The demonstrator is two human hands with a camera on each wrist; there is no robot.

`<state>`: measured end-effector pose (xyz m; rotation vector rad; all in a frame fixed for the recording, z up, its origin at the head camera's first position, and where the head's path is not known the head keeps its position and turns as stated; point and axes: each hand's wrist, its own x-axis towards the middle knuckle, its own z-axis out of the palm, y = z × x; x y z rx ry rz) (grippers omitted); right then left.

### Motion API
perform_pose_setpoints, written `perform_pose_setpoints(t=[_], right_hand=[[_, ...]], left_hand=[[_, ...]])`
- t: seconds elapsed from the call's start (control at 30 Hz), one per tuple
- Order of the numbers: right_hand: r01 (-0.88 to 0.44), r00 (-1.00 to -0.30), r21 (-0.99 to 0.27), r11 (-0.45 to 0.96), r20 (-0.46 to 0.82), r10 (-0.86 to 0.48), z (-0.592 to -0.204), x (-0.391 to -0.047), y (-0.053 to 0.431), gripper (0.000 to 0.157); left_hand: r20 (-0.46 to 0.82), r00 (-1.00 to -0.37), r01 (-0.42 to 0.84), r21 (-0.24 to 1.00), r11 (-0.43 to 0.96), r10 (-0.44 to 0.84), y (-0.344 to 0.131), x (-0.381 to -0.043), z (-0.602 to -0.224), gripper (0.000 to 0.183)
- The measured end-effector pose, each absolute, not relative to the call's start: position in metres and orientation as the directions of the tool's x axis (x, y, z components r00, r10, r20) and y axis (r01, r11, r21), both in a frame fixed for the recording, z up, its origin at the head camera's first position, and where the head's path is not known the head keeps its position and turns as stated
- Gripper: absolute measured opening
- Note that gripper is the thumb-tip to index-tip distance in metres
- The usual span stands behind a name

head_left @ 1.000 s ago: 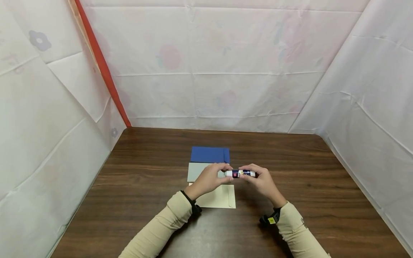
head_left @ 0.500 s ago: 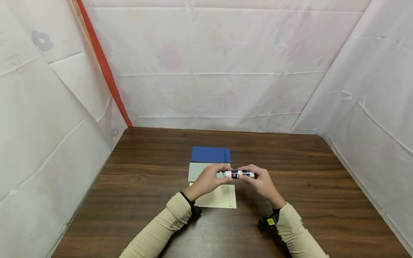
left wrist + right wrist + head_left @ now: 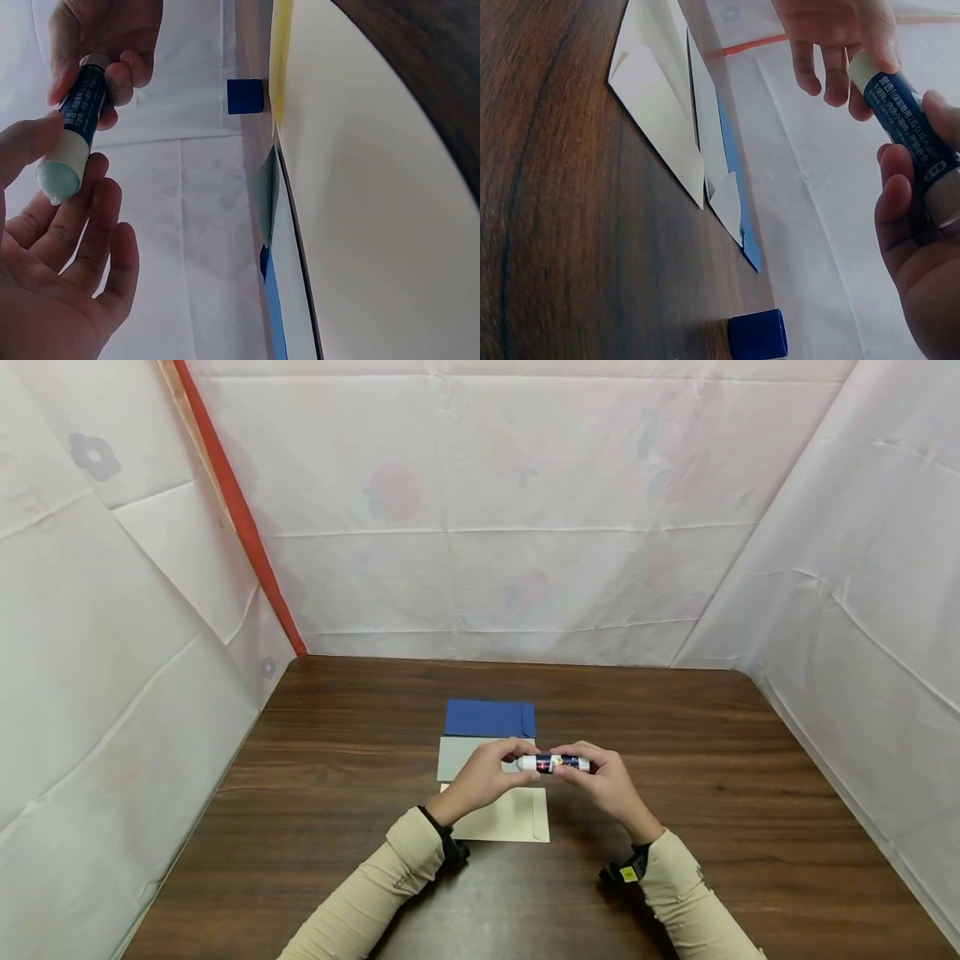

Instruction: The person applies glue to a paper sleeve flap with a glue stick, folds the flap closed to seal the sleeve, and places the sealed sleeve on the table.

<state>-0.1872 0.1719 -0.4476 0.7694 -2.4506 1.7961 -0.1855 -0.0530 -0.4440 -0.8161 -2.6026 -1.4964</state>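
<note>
A glue stick (image 3: 553,763) with a dark blue label lies crosswise between both hands, above the envelopes. My left hand (image 3: 487,777) pinches its white end between thumb and fingers. In the left wrist view that end shows a pale green rounded tip (image 3: 58,180). My right hand (image 3: 603,779) grips the other end of the barrel with thumb and fingers. Below the hands lie a cream envelope (image 3: 510,818), a grey-green envelope (image 3: 459,758) and a blue envelope (image 3: 483,718), the left hand partly covering the nearer two in the head view.
A short blue cylinder, like a cap (image 3: 757,334), stands on the brown wooden table (image 3: 315,793) near the envelopes' flap ends; the head view does not show it. White sheets (image 3: 480,577) hang behind and at both sides. A red strip (image 3: 240,518) runs down the left corner.
The glue stick has shifted slightly left in the head view, along with the right hand. Both hands keep their hold, and the envelopes stay where they were.
</note>
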Motion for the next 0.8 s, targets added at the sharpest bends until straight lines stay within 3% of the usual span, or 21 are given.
perform_pose_setpoints(t=[0.8], right_hand=[[-0.388, -0.866, -0.894, 0.226, 0.269, -0.422, -0.4449, -0.1812, 0.1703, 0.023]], left_hand=[[0.265, -0.876, 0.391, 0.88, 0.27, 0.403, -0.0544, -0.1837, -0.4373, 0.024]])
